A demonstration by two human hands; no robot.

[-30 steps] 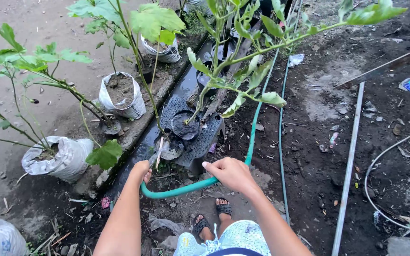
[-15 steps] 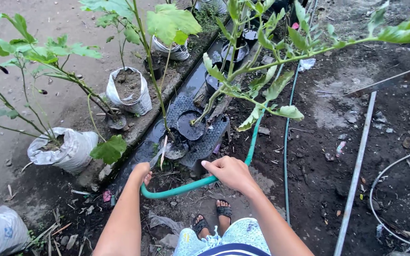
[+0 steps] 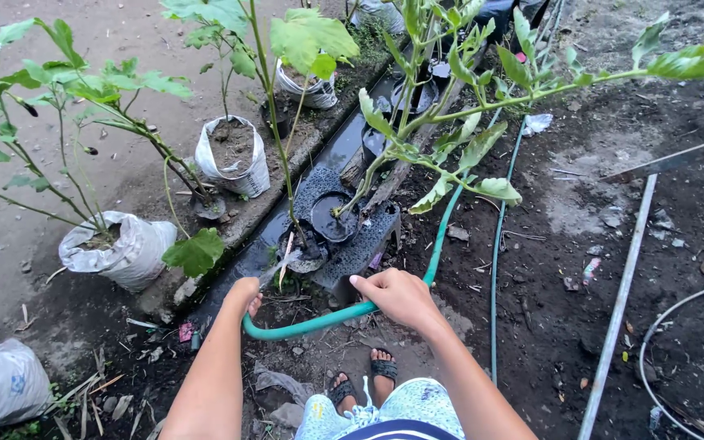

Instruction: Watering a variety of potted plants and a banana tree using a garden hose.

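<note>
Green hose [image 3: 319,322] bent between both hands, nozzle end at left hand [image 3: 244,295], pointing toward black pots [image 3: 332,218], right hand [image 3: 401,297] gripping

Left hand [image 3: 244,295] and right hand [image 3: 399,298] both closed, arms extended forward.

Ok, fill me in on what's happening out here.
A person stands in sandals on dark, wet soil, holding a green hose in both hands. The left hand has its grip around the nozzle end, with water spraying toward a small black pot that holds a leafy plant. The right hand holds the hose further back, where it curves away over the ground. White grow bags with other plants stand to the left.
</note>
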